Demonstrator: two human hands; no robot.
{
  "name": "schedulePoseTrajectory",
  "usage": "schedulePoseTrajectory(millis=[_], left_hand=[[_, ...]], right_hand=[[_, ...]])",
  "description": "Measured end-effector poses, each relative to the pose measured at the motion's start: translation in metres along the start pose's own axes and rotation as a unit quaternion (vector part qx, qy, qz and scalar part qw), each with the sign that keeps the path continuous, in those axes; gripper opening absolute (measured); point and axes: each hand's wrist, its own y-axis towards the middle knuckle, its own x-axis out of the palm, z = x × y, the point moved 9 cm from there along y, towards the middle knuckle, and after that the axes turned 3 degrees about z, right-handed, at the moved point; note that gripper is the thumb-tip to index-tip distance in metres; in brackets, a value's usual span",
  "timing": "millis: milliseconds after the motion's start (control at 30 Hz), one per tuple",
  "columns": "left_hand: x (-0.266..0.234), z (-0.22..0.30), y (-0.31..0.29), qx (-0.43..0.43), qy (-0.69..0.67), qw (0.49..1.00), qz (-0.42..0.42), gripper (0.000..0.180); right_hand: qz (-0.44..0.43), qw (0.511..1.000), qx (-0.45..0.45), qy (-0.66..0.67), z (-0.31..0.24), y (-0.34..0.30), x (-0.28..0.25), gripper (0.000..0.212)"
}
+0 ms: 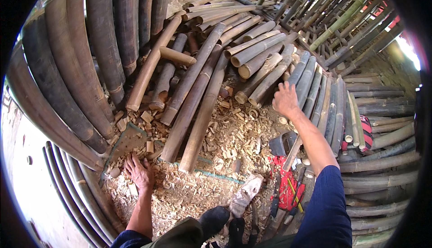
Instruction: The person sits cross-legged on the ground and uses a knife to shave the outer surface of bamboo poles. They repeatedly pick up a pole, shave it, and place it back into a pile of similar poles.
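Note:
My left hand (140,172) is low on the left, palm down on a floor of pale bamboo shavings (175,189). Its fingers are spread, with no object in them. My right hand (286,99) reaches forward to the right. Its bent fingers close over the near part of a dark bamboo pole (299,68) in a row of similar poles; the fingertips are partly hidden. Between my hands, long brown bamboo poles (204,113) lean away over the pile. A brown pole with a short crosspiece (177,56) lies further left.
Thick dark bamboo (103,27) stands along the left. Stacked poles (382,171) fill the right side. Near my feet lie a whitish cloth-like piece (246,194), a red cloth (285,191) with tools on it, and a dark container (282,144).

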Motion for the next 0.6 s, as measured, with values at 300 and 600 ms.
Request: schedulePoseTrajectory(millis=[300, 600], left_hand=[[0.009, -0.003, -0.002, 0.02, -0.005, 1.0, 0.004, 0.068], [0.002, 0.001, -0.002, 0.016, 0.004, 1.0, 0.006, 0.067]], right_hand=[[0.107, 0.992, 0.008, 0.072, -0.07, 0.134, -0.01, 0.034], [-0.009, 0.995, 0.091, -0.046, -0.089, 0.18, -0.005, 0.049]])
